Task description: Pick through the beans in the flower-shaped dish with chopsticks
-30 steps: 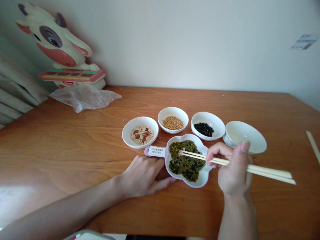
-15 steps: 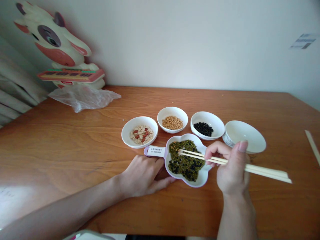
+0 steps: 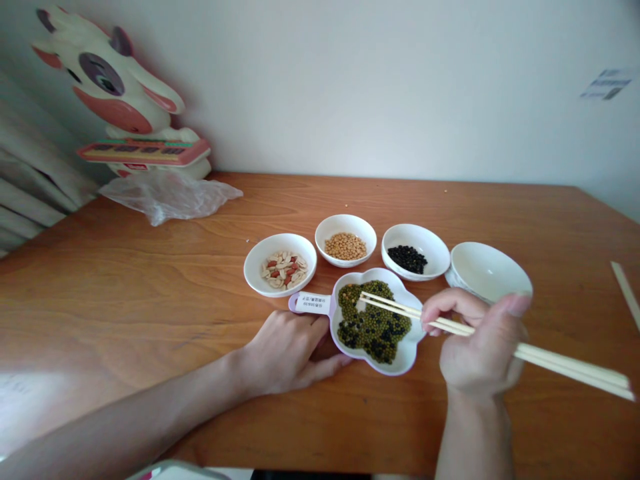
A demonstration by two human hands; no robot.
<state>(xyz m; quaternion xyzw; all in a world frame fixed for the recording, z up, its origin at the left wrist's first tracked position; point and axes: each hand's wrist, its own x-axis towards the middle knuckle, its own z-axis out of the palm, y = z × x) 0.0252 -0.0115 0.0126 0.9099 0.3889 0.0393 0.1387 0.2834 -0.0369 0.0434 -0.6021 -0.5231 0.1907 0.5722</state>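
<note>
A flower-shaped white dish (image 3: 410, 343) with a lilac rim and a labelled handle (image 3: 313, 303) holds green beans (image 3: 380, 323) mixed with black ones. My left hand (image 3: 290, 350) rests against its left side, thumb along the front rim and forefinger by the handle; the other fingertips are hidden. In my right hand (image 3: 480, 340) is a pair of pale chopsticks (image 3: 445, 325), closed on them with the thumb raised. Their tips point left over the beans, close together. Whether anything is pinched between them I cannot make out.
Behind the dish stand white bowls: one with peanuts and pale seeds (image 3: 284, 270), one with yellow soybeans (image 3: 345, 247), one with black beans (image 3: 407, 259). A fourth bowl (image 3: 490, 270) shows a bare inside. A plastic bag (image 3: 173, 197) and a cow toy (image 3: 120, 100) are back left.
My right hand has shifted right, and the chopsticks' rear ends have swung right and down. Their tips have moved slightly up. My left hand and the dish have stayed put.
</note>
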